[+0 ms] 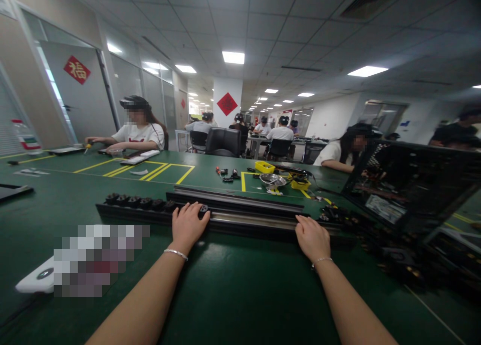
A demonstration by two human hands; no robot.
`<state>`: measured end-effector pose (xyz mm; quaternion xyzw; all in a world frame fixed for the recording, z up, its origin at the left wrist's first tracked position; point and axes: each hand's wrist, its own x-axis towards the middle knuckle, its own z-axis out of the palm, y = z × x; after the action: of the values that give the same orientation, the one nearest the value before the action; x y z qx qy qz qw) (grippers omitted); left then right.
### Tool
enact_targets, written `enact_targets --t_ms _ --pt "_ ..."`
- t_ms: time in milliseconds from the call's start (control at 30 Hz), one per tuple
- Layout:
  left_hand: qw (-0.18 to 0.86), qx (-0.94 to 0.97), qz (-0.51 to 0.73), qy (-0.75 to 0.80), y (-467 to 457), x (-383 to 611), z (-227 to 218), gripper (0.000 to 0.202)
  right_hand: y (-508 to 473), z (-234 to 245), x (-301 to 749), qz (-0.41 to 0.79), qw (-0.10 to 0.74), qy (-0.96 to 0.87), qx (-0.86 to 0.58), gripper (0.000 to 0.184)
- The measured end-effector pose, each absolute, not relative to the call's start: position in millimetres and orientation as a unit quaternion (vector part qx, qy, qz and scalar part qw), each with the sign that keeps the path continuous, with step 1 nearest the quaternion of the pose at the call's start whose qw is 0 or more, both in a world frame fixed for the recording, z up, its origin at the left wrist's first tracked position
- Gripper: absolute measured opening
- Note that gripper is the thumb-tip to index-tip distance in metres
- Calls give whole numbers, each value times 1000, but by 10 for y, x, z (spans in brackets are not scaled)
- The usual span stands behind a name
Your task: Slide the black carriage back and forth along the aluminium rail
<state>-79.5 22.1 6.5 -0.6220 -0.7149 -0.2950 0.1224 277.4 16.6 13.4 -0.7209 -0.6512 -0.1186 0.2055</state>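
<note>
A long black rail [255, 218] with a shiny metal channel lies across the table in front of me. Several black round parts [141, 203] sit in a row along its left half. My left hand [190, 227] is closed over the rail, its fingers curled round a black round part [204, 209] that shows between thumb and index finger. Near the right end, my right hand [312, 237] grips the rail's edge, fingertips on top. Directly behind lies a second black rail [240, 199], parallel to the first.
A white phone-like device [37, 277], partly pixelated, lies front left. Yellow bins [265, 167] and a metal bowl [273, 180] stand behind the rails. At right, black parts [398, 257] lie near a tilted dark panel [413, 184]. Co-workers sit across the green table [248, 295].
</note>
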Motion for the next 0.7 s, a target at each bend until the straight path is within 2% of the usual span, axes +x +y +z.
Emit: enact_targets --t_ms 700 --pt "137 -629 -278 -713 207 -742 38 46 171 102 2778 -128 213 -650 -719 48"
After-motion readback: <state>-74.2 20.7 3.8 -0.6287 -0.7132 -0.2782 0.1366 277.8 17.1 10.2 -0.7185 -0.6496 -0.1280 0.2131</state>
